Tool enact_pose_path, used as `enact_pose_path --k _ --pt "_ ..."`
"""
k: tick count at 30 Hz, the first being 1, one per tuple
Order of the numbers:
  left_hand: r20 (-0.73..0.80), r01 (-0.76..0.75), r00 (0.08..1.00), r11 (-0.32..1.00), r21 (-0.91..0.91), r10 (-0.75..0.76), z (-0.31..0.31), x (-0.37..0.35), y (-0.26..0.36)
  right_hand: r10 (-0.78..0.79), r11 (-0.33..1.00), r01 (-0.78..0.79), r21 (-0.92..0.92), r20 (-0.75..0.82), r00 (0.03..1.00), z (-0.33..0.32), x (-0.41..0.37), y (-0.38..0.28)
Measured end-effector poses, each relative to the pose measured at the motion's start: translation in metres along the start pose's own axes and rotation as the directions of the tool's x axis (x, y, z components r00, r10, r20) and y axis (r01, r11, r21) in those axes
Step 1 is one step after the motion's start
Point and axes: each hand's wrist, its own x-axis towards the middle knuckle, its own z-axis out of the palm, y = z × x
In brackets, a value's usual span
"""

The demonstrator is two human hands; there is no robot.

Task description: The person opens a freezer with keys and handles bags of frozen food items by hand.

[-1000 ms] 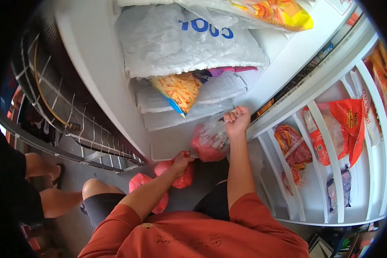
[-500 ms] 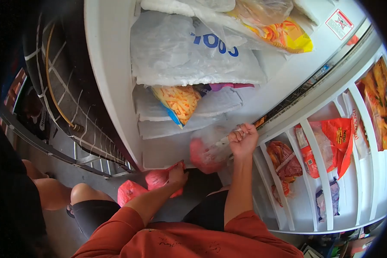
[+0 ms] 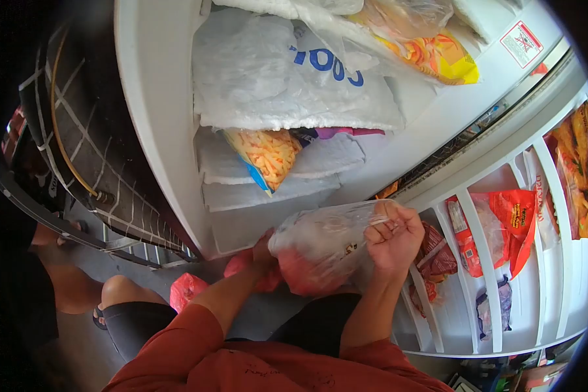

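My right hand is closed in a fist around the gathered top of a clear plastic bag. The bag hangs to the left of the fist, in front of the freezer's bottom, with something red showing in its lower part. Close to the bag's left side is my left hand, its fingers partly hidden. A red plastic bag hangs beneath it and seems to be in its grip. Another red plastic bag is near the floor, farther left.
Frosted freezer shelves hold a large white bag, a bag of yellow-orange pieces and a yellow packet. The open door on my right carries several packets in its racks. A person's knee is at the left, beside a wire rack.
My right hand has moved right and toward me, drawing the clear bag up and closer so it stretches between my hands. My left hand has shifted slightly up and left.
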Motion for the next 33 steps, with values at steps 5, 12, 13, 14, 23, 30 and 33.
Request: enact_pose_path --k 5,12,13,14,23,30,33 --pt "0.167 0.173 0.983 0.710 -0.682 -0.079 0.050 0.052 -0.104 0.062 0.998 -0.061 -0.030 0.017 0.998 -0.006 -0.012 -0.007" --pt "0.342 0.545 0.834 0.548 -0.634 -0.433 -0.126 -0.076 0.128 0.269 0.960 -0.275 -0.057 -0.087 0.959 -0.036 -0.021 0.020" --pt "0.343 0.551 0.830 0.552 -0.626 -0.439 -0.135 -0.082 0.136 0.270 0.960 -0.275 -0.046 -0.091 0.959 -0.042 -0.022 0.025" --pt "0.363 0.560 0.821 0.498 -0.662 -0.440 -0.146 -0.087 0.150 0.286 0.950 -0.300 -0.089 -0.141 0.948 -0.050 -0.023 0.031" --pt "0.395 0.713 0.701 0.565 -0.416 -0.594 -0.150 -0.121 0.158 0.324 0.933 -0.357 -0.039 -0.339 0.883 -0.076 -0.024 0.047" --pt "0.142 0.400 0.910 0.734 -0.549 -0.390 -0.125 -0.009 0.076 0.299 0.936 -0.340 -0.093 -0.299 0.906 -0.077 -0.026 0.049" --pt "0.057 0.324 0.932 0.751 -0.576 -0.358 -0.105 -0.006 0.077 0.302 0.925 -0.355 -0.132 -0.311 0.901 -0.082 -0.028 0.047"
